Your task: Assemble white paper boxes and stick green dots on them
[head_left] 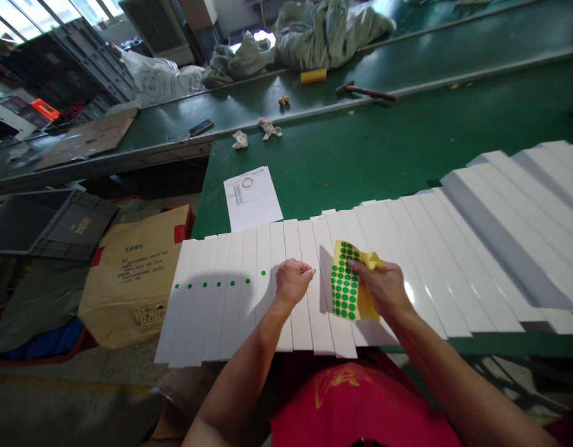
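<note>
A row of long white boxes lies side by side along the front of the green table. Several of those on the left carry one green dot sticker each. My left hand is over the middle of the row, thumb and fingertips pinched on a small green sticker. To its right, my right hand grips a yellow sheet of round green stickers, thumb on its front. The sheet is bent, its top right part crumpled.
A printed paper lies behind the boxes on the green table. Farther back are a hammer, a yellow box and a phone. At left stand a brown paper sack and a grey crate.
</note>
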Tool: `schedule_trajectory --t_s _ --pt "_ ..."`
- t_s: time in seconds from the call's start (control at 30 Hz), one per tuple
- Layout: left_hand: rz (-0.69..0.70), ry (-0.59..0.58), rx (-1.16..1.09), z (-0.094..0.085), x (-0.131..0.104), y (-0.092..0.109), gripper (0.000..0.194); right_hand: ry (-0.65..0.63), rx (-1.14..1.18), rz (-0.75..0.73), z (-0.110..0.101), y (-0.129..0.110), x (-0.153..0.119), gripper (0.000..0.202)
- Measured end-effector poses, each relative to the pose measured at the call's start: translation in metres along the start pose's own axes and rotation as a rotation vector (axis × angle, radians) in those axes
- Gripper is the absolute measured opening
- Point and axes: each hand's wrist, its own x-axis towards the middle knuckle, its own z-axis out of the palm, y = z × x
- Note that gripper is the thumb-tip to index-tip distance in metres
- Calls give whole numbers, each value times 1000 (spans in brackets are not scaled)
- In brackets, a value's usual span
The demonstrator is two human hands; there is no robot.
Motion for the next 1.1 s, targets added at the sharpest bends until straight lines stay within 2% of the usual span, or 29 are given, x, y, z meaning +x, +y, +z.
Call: schedule_trajectory --t_s 0.17,0.27,0.37,0.4,0.5,0.63,0.77,0.93,1.0,1.1 --pt "3 49 165 6 -3 4 14 -2 -15 4 -3 0 -1 31" --pt "30 101 219 8 -7 2 10 -8 -17 10 -6 1 -1 31" --pt "80 221 280 8 -12 3 28 -23 1 12 -8 2 -2 32" --pt "108 239 275 8 -14 5 26 -30 3 14 -8 2 -3 32" --pt "185 158 99 8 -18 15 8 -49 -8 15 -9 1 -6 33" --pt "197 49 -171 12 -22 29 9 -62 -16 1 -9 -2 -9 31" --pt "195 62 -187 17 -25 35 7 -81 -3 1 -7 -3 -10 30" --pt "265 167 -79 22 -28 38 11 -60 -20 11 -7 -1 -10 30" --pt "293 141 -123 22 -27 37 10 -49 -34 -5 -9 0 -8 30" --pt "228 39 -214 21 -20 33 9 -14 -58 -26 -13 1 -4 31"
